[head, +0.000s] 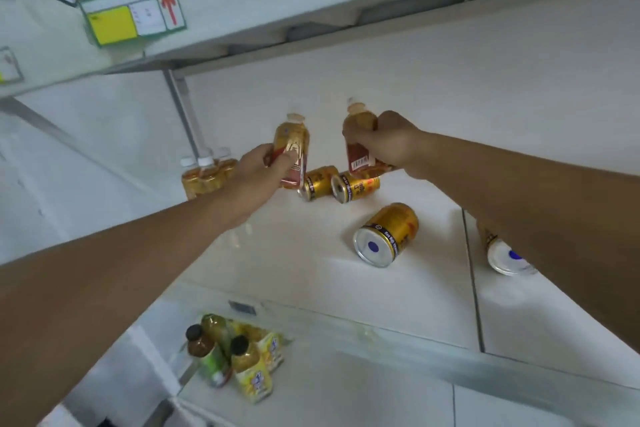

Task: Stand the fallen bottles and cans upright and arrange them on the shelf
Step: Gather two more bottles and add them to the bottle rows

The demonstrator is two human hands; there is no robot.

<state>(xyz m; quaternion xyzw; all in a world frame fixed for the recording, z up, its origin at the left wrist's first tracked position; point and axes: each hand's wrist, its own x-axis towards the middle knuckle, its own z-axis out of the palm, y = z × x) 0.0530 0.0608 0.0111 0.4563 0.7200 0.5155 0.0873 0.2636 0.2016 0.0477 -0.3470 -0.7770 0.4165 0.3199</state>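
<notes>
While cans: four gold cans (pixel 388 234) lie toppled on the shelf (pixel 298 253).
Left hand (pixel 258 172): grips a bottle (pixel 292 149) upright, ready to stand beside the cans.
Right hand (pixel 384 142): likewise grips another bottle (pixel 360 139).

Gold cans (pixel 389 234), navy bands; amber bottles (pixel 291 149), red labels; white shelf (pixel 298 253).

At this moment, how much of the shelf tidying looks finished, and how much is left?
Early to midway. Done: a cluster of white-capped bottles stands upright at the shelf's back left. In hand: the left hand and right hand each hold a bottle, left bottle and right bottle. Left: two gold cans lying behind, one larger can in front, another partly hidden under the right forearm.
</notes>
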